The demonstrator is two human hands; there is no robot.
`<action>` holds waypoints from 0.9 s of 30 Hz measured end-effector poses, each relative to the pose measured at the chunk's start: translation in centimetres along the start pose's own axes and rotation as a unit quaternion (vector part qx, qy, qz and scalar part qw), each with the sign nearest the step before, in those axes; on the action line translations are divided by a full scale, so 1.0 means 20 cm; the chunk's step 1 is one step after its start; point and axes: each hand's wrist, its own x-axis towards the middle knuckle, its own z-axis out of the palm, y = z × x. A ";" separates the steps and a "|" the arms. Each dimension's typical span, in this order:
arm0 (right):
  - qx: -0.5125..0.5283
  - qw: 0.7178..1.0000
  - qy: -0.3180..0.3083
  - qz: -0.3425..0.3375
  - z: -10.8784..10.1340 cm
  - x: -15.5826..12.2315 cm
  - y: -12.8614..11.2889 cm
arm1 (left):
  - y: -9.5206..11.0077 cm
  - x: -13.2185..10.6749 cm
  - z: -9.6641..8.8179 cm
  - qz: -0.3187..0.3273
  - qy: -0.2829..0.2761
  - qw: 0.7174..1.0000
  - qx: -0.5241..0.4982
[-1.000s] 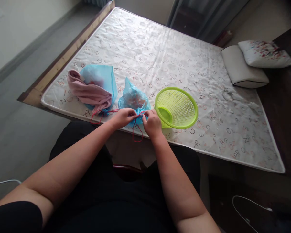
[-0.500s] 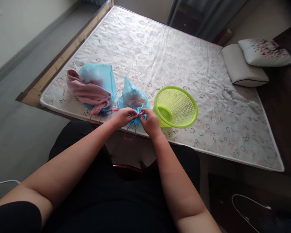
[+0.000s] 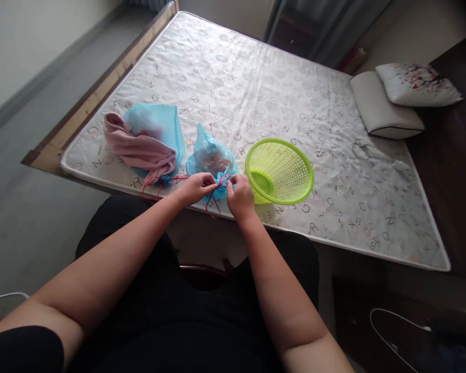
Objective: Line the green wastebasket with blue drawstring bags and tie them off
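A translucent blue plastic bag (image 3: 213, 158) lies near the mattress's front edge, its gathered neck toward me. Red string (image 3: 222, 180) runs round the neck, and a loose part hangs below. My left hand (image 3: 198, 188) is closed, thumb and fingertips pinching the string at the neck. On the other side my right hand (image 3: 241, 195) is closed too, its fingertips pinching the red string. To the left lies a larger blue bag (image 3: 170, 129) with its own knotted neck and red string, partly covered by a pink cloth (image 3: 142, 145).
A lime-green plastic basket (image 3: 279, 171) lies tipped just right of my right hand. The letter-printed mattress (image 3: 295, 114) rests on a wooden bed frame (image 3: 97, 93). Two pillows (image 3: 388, 106) sit at the far right. A white cable (image 3: 388, 313) lies low on the right.
My hands have moved slightly apart at the bag's neck, with the right hand shifting a little away. The hanging red loop is smaller and has changed shape. The view has shifted slightly.
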 end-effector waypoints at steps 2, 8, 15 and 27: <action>-0.004 1.000 -0.001 -0.019 0.00 0.00 0.00 | -0.01 0.00 0.01 0.009 0.005 1.000 0.010; -0.042 0.990 -0.048 -0.128 -0.02 0.01 0.00 | -0.03 0.00 0.02 0.032 0.007 0.999 -0.010; -0.007 0.998 0.058 -0.011 -0.03 0.03 0.03 | -0.01 0.00 0.01 0.000 -0.010 1.000 -0.012; -0.058 0.998 0.010 -0.022 -0.07 0.02 -0.01 | 0.00 0.00 0.01 -0.009 -0.012 1.000 -0.018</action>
